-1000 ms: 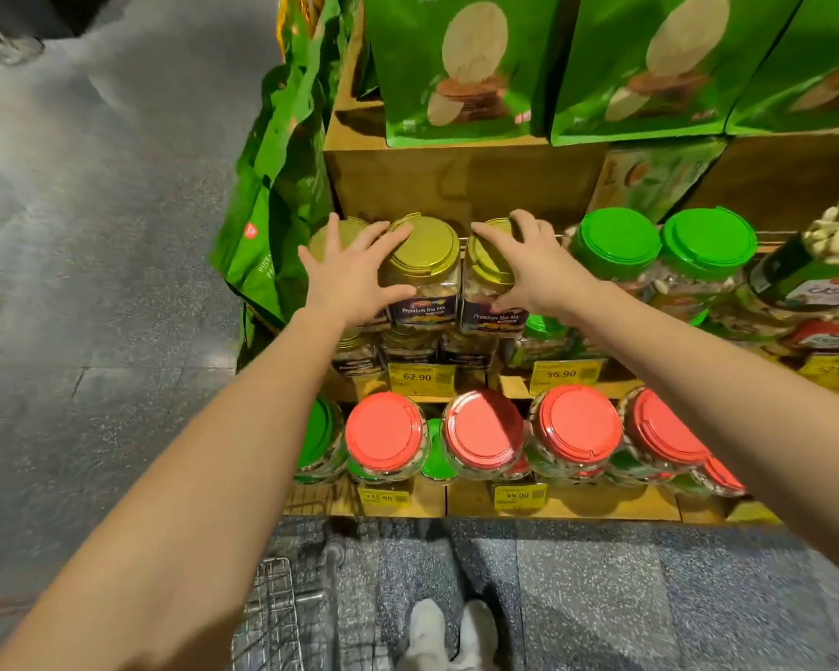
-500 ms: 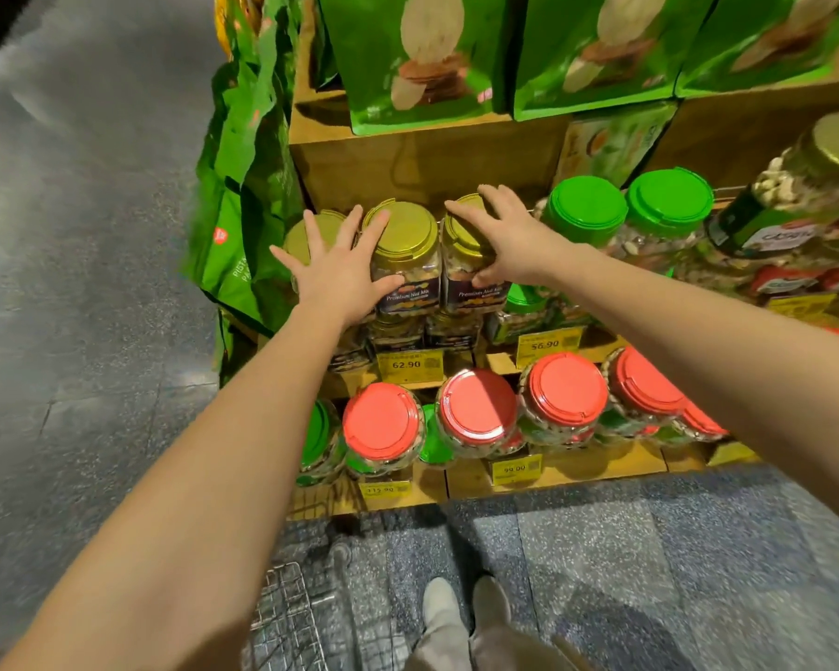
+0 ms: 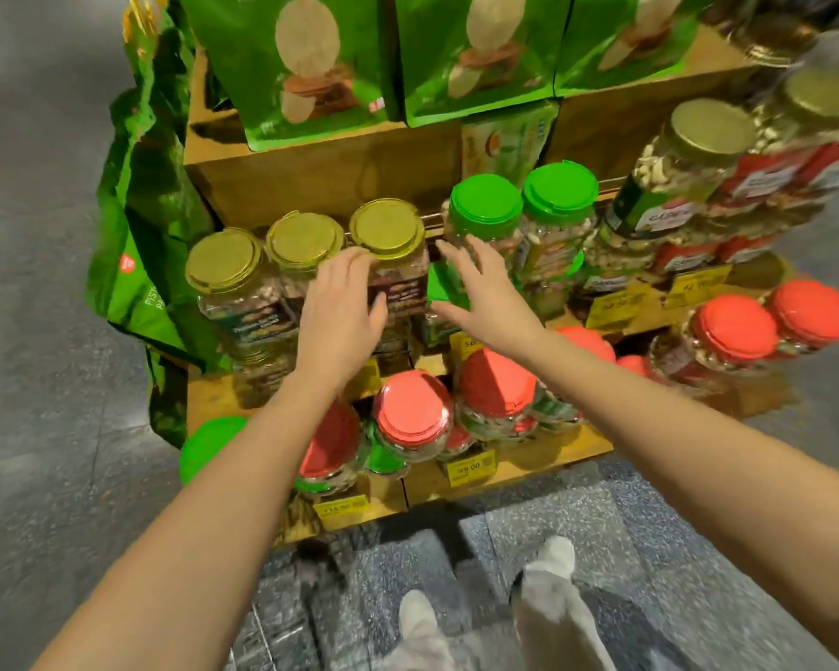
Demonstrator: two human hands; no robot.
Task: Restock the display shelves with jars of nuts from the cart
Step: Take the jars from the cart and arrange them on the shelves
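Note:
Three gold-lidded jars of mixed nuts stand in a row on the middle wooden shelf (image 3: 214,394): left jar (image 3: 224,263), middle jar (image 3: 304,242), right jar (image 3: 388,230). My left hand (image 3: 340,312) hovers in front of the right jar with fingers relaxed, holding nothing. My right hand (image 3: 480,297) is spread open just to the right of that jar, in front of a green-lidded jar (image 3: 485,205). Neither hand grips a jar. A corner of the wire cart (image 3: 243,656) shows at the bottom edge.
Red-lidded jars (image 3: 412,414) fill the lower shelf with yellow price tags (image 3: 471,469) below. Green snack bags (image 3: 306,65) stand on the top crate, and more hang at the left. More nut jars (image 3: 698,152) stack at the right. My feet (image 3: 417,617) stand on grey floor.
Both hands have come off the gold lids and drawn back toward me, now open in front of the jars. The view has shifted left, showing more shelf at the right.

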